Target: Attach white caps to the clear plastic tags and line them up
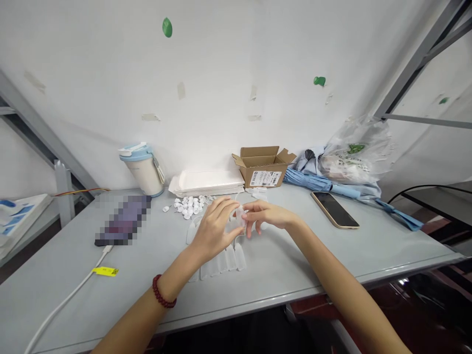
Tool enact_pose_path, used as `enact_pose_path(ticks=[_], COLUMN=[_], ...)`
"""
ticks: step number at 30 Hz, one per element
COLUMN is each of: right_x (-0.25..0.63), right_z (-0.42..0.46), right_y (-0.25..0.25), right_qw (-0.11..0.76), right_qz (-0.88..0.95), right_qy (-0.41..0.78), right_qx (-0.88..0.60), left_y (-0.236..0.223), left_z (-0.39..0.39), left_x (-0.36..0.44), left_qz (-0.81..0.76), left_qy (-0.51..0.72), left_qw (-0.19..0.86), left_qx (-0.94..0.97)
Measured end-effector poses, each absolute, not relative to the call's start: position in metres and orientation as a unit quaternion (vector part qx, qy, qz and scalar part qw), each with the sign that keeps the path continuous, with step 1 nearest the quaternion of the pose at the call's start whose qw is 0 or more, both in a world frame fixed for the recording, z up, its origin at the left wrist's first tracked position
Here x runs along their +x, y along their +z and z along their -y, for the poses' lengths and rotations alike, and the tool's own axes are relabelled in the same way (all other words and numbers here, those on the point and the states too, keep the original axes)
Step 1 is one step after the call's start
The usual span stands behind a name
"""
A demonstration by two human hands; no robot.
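Observation:
Between my two hands, above the middle of the table, is a small translucent plastic bottle (240, 214). My left hand (217, 227) curves around it from the left, thumb below and fingers above. From the right, my right hand (267, 215) pinches it with thumb and forefinger, its other fingers bent loosely. Several similar translucent bottles (225, 260) lie in a row under my left hand, partly hidden by it. A heap of small white caps (189, 206) sits just beyond my left hand. A few more clear pieces (258, 192) lie behind my right hand.
At the back stand a cream tumbler (143, 169), a stack of white envelopes (208, 182) and an open cardboard box (262, 167). A phone (335, 210), a blue umbrella (313, 182) and a plastic bag (356, 152) lie right. A charging cable (73, 297) crosses the left side.

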State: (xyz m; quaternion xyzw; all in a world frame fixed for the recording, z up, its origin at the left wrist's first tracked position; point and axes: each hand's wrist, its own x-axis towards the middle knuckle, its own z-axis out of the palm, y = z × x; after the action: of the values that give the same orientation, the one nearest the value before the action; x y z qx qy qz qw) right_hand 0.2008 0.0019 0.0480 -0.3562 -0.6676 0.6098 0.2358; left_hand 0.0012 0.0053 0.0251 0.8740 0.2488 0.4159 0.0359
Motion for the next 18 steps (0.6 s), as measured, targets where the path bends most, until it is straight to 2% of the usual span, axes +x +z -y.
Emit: enact_pose_path(ticks=[8, 14, 18], right_x=[0.208, 0.216, 0.218], right_z=[-0.001, -0.001, -0.002], right_y=[0.055, 0.058, 0.056], right_qw=[0.121, -0.008, -0.054], right_qz=[0.692, 0.695, 0.688], right_qy=[0.615, 0.626, 0.635], right_qx=[-0.357, -0.354, -0.347], left_y=[0.029, 0.030, 0.031], left_z=[0.002, 0.012, 0.020], left_x=[0.003, 0.006, 0.007], left_qz=[-0.239, -0.229, -0.215], left_qy=[0.369, 0.332, 0.281], left_qw=[0.077, 0.129, 0.160], left_qx=[0.895, 0.906, 0.922])
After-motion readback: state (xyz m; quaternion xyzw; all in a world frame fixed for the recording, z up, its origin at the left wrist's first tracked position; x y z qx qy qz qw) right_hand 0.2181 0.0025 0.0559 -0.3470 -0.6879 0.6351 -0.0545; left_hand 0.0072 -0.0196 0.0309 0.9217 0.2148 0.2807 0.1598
